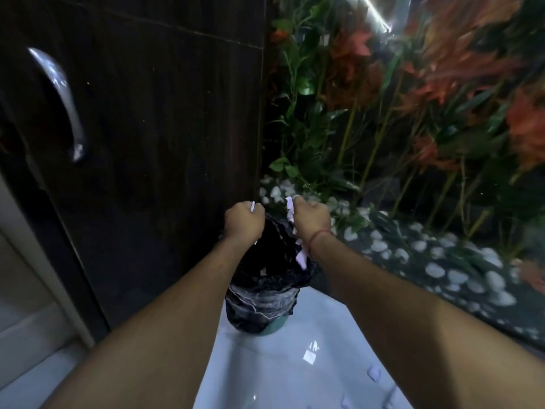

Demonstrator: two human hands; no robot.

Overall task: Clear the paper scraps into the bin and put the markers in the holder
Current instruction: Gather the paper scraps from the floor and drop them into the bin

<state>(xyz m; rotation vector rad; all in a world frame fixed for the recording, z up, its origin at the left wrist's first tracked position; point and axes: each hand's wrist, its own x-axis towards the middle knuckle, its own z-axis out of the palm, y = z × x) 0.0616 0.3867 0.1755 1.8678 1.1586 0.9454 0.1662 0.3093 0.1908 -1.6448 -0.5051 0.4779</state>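
A small bin (265, 293) lined with a black plastic bag stands on the white floor against a dark wooden door. Both my hands are held over its mouth. My left hand (243, 219) is curled round a white paper scrap (252, 207) that pokes out at the fingertips. My right hand (311, 215) grips several white paper scraps (290, 209), and a few pieces (301, 256) hang or fall below the wrist toward the bag. No markers or holder are in view.
A dark wooden door (153, 143) with a silver handle (63, 101) stands to the left. To the right is a glass-fronted planter (413, 128) with green and orange plants and white pebbles (442, 270). A few small bits (373, 374) lie on the glossy floor.
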